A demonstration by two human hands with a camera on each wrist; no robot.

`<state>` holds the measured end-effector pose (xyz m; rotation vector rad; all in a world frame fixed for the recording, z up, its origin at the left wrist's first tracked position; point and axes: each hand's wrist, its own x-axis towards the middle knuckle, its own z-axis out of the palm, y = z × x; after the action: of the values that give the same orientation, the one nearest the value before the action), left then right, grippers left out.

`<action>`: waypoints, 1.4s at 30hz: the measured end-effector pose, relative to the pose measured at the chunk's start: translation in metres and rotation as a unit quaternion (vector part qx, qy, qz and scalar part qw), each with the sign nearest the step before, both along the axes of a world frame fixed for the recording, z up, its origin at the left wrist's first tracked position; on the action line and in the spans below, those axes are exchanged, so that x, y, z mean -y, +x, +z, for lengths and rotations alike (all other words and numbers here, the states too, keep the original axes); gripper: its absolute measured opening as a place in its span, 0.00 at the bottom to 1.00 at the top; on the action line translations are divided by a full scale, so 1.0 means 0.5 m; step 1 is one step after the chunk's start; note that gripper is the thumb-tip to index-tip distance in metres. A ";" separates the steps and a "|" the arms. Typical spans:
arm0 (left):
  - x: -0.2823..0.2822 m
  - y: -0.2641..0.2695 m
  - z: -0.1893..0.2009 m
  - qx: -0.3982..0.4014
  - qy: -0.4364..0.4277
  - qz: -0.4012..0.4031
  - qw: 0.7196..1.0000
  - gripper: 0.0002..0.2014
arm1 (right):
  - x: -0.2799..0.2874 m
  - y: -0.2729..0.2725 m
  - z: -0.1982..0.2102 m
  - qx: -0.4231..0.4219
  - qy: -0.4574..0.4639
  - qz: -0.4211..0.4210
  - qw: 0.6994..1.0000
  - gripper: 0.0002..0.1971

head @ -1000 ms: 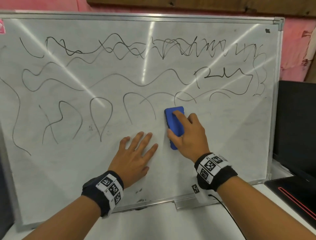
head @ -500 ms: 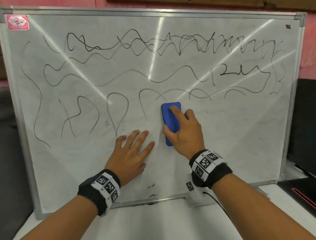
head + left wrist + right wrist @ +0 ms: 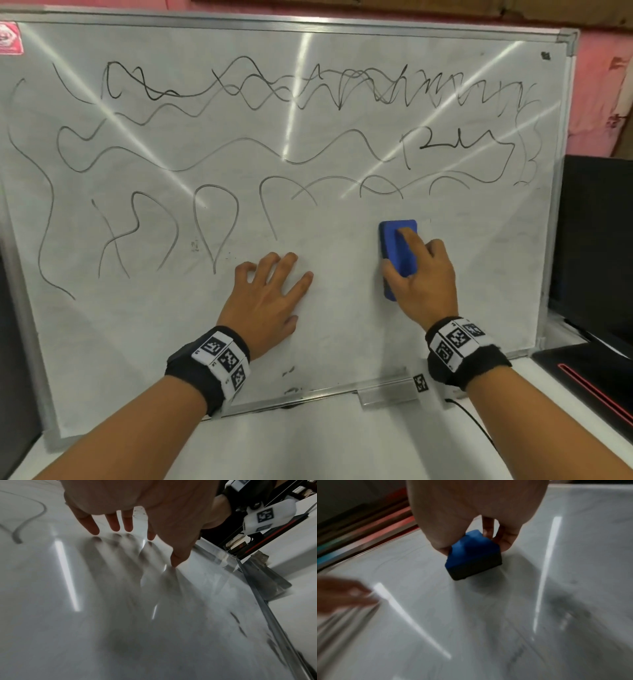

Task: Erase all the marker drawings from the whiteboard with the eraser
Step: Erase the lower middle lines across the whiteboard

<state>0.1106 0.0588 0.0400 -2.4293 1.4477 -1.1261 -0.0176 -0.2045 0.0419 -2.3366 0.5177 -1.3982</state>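
Observation:
A framed whiteboard [image 3: 342, 342] leans upright in front of me, with black marker squiggles [image 3: 239, 147] across its top and left. My right hand [image 3: 419, 277] grips a blue eraser [image 3: 397, 253] with a dark felt face [image 3: 476, 568] and presses it flat against the lower right of the board, below the drawn arches. My left hand [image 3: 270, 298] rests on the board left of the eraser, fingers spread [image 3: 111, 523] and straight, holding nothing. The board around both hands looks wiped, with faint grey smears.
A red sticker [image 3: 10, 37] marks the board's top left corner. A small metal tray [image 3: 387, 392] juts from the bottom frame. A black device with a red stripe [image 3: 589, 380] lies on the white table [image 3: 308, 445] at the right. Pink wall behind.
The right hand has slid the eraser to the right, away from the left hand. The left hand stays on the board. The head view has shifted.

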 end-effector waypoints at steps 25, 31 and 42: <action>-0.103 0.015 0.031 -0.026 -0.057 0.075 0.995 0.31 | -0.140 0.087 0.026 0.014 0.026 0.083 0.996 0.32; -0.185 0.042 0.057 -0.038 -0.104 0.096 0.989 0.27 | -0.188 0.117 0.061 -0.042 -0.068 0.088 0.993 0.31; -0.268 0.063 0.031 -0.071 -0.142 0.128 0.979 0.27 | -0.283 0.147 0.048 -0.091 -0.157 0.139 0.973 0.29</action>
<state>0.1420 0.1930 0.0557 -2.8400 1.0201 -1.1903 0.0557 -0.0630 0.0657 -2.6769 0.0067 -1.2125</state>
